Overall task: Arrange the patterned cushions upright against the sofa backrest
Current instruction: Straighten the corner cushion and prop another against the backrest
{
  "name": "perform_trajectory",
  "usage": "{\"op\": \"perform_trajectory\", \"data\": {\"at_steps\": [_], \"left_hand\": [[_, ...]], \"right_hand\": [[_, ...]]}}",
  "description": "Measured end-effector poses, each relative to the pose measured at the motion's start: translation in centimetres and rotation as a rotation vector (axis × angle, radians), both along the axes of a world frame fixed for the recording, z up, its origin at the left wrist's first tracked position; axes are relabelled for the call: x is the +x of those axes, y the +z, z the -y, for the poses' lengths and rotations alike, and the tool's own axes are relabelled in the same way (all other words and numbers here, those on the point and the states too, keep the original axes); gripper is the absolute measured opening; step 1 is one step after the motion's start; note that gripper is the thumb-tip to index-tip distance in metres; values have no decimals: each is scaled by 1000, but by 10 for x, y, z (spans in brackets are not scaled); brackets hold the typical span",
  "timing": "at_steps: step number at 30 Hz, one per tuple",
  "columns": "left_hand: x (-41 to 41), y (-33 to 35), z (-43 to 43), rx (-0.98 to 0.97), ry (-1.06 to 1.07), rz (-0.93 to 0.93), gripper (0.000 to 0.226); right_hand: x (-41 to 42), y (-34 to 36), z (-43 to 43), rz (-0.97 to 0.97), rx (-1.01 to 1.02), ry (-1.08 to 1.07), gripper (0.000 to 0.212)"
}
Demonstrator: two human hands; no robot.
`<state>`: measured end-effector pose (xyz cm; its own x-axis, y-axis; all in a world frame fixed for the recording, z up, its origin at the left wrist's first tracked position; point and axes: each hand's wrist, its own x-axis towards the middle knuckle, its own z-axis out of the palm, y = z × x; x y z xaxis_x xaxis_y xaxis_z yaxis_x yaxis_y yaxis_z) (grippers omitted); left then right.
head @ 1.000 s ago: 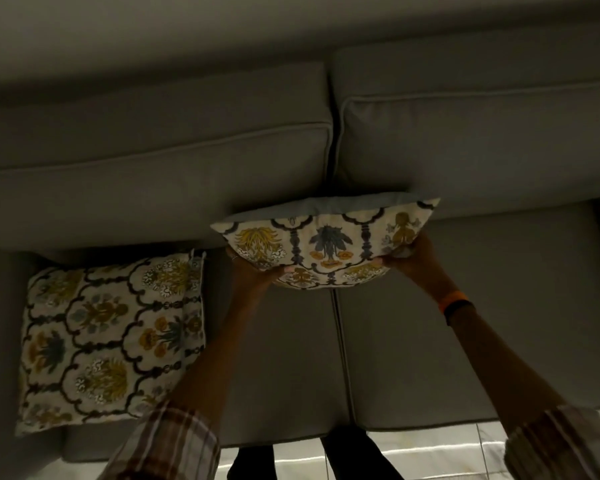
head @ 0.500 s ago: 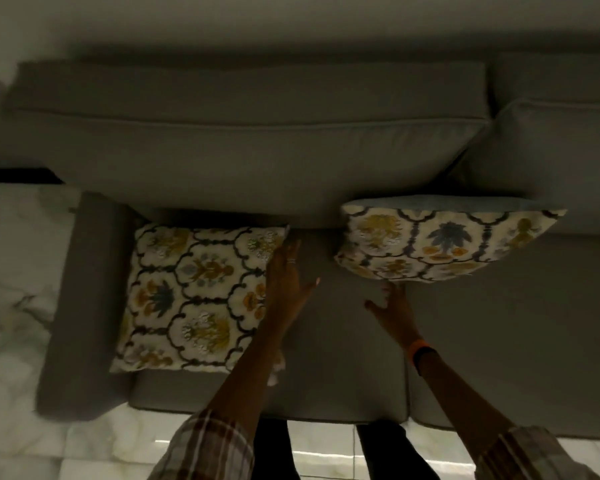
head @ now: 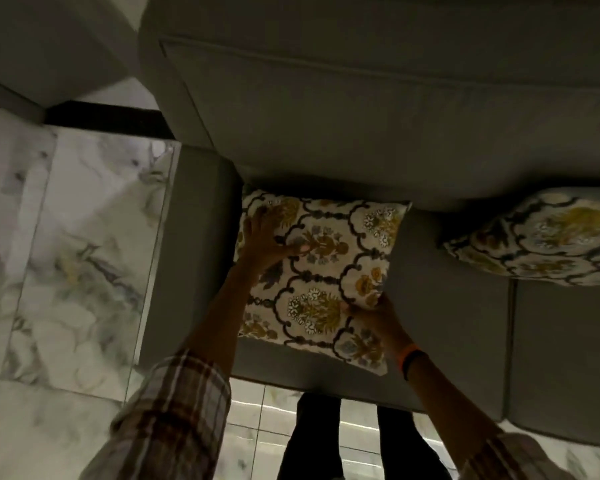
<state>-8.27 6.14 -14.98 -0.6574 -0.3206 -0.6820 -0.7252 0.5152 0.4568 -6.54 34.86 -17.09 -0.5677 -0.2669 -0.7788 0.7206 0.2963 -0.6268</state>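
A cream cushion with a dark lattice and yellow flowers (head: 329,268) lies flat on the grey sofa seat (head: 447,323), next to the left armrest. My left hand (head: 267,237) grips its far left corner, thumb on top. My right hand (head: 374,317) pinches its near right edge. A second cushion of the same pattern (head: 548,244) leans upright against the backrest (head: 378,126) at the right, partly cut off by the frame edge.
The sofa's left armrest (head: 194,244) borders the flat cushion. Pale marble floor tiles (head: 77,258) lie to the left and in front. My legs (head: 343,441) stand at the seat's front edge.
Both hands let go of the right cushion, which stays leaning on the backrest. They moved left and took hold of the flat cushion; the view shifted left.
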Motion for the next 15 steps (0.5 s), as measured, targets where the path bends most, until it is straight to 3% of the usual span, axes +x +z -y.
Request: {"op": "perform_trajectory", "data": {"at_steps": [3,6,7,10,12,15], "left_hand": [[-7,0,6,53,220,-18,136],[2,-9,14,175,688,20,155],[9,-7,12,250,786,56,152],[24,2,4,434,787,68,117],[29,9,-1,424,772,-13,105],[36,30,-19,381,799,-190,106]], "right_hand": [[-17,15,-3,20,-39,-27,44],[-30,22,-13,39,-69,-13,54],[-32,24,-18,46,-66,1,61],[-37,26,-35,62,-27,125,63],[-39,26,-47,33,-43,154,69],[-44,30,-65,15,-57,68,117]]}}
